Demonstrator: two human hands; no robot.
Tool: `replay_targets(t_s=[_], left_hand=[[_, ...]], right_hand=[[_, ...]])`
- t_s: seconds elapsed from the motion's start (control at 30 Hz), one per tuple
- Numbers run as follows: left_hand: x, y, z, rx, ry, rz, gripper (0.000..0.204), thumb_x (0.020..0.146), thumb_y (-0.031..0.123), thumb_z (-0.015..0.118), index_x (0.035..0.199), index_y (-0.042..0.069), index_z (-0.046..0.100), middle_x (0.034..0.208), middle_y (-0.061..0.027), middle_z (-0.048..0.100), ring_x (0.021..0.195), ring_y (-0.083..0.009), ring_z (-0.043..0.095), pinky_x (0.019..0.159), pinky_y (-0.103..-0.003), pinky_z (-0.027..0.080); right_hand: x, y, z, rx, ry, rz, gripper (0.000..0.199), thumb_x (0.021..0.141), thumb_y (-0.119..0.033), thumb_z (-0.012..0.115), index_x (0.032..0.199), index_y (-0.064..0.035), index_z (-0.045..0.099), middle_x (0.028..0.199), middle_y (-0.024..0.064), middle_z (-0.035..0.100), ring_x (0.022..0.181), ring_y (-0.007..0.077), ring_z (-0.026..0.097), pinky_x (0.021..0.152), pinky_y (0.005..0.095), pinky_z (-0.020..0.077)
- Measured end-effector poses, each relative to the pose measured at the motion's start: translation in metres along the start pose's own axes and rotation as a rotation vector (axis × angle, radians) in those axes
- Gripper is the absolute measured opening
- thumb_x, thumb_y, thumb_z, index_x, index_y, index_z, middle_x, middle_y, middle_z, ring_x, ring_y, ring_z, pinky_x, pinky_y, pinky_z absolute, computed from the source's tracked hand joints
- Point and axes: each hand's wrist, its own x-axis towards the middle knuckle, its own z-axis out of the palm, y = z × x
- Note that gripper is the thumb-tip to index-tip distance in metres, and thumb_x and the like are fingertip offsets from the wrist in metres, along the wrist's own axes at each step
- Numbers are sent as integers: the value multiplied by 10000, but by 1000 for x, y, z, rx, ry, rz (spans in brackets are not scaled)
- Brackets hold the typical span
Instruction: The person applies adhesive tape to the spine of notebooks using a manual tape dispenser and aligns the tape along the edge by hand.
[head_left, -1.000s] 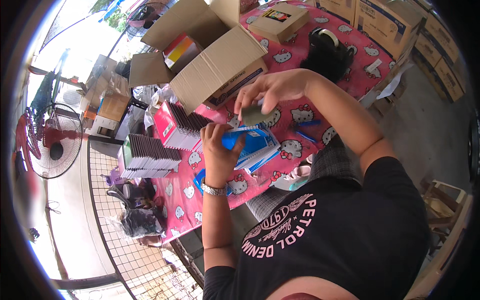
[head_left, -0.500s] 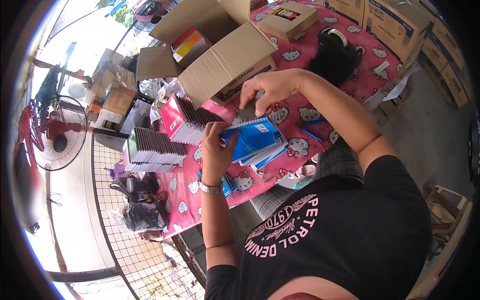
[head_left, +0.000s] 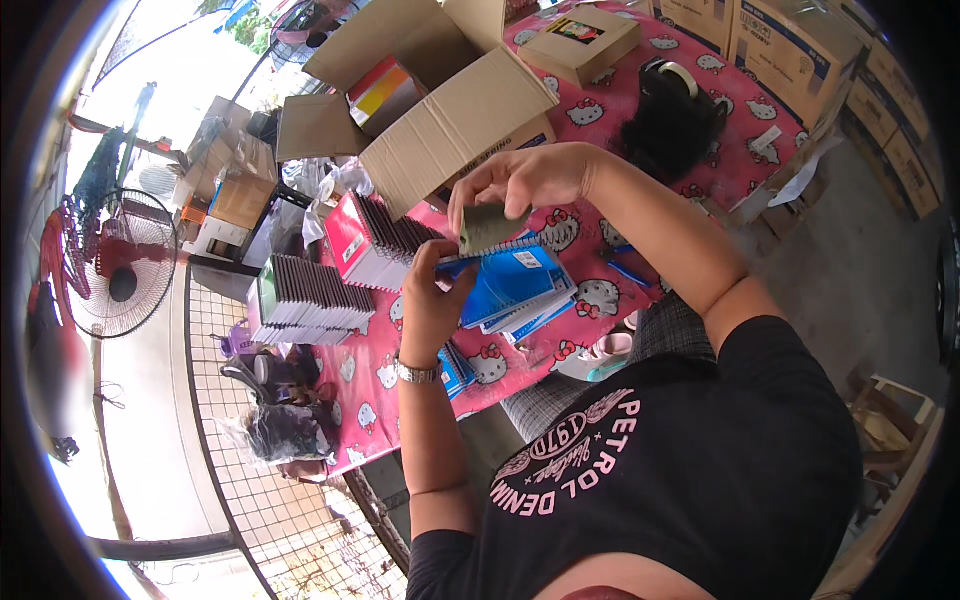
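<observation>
Blue notebook [head_left: 510, 285] pinched at its edges by left hand [head_left: 432, 305] and right hand [head_left: 520, 180].

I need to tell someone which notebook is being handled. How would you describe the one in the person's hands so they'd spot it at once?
Start at the pink cartoon-print tablecloth and the open cardboard box on it. In front of the box, the left hand and right hand meet over a blue spiral notebook atop a small blue pile. Unlike the upright rows of notebooks to its left, it lies flat, and the right hand holds a small grey-green card at its top edge.
</observation>
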Motion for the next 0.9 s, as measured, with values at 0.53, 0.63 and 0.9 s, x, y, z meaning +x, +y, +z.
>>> replay_targets(t_s=[0.53, 0.63, 0.9], left_hand=[[5, -7, -6, -62, 19, -86, 234, 862, 50, 718, 1071, -10, 633, 866, -66, 689, 746, -93, 645, 671, -245, 512], [3, -14, -2, -168, 81, -81, 215, 895, 41, 687, 1097, -17, 641, 863, -57, 684, 748, -100, 653, 668, -245, 521], [-19, -25, 16, -423, 266, -303, 207, 960, 94, 652, 1110, -47, 637, 905, -53, 682, 743, -113, 664, 679, -226, 541]], right_hand=[[-7, 46, -20, -373, 313, 201, 395, 774, -267, 695, 1082, -19, 697, 1023, 68, 688, 944, 162, 636, 873, 286, 469], [-47, 105, -43, -840, 651, 591, 424, 787, -382, 747, 1076, -74, 714, 1034, 108, 691, 1093, 248, 597, 937, 351, 456], [-86, 141, 20, -1174, 1465, -240, 504, 799, -291, 762, 1255, -160, 592, 1330, 138, 534, 1213, 360, 488, 1037, 487, 355]])
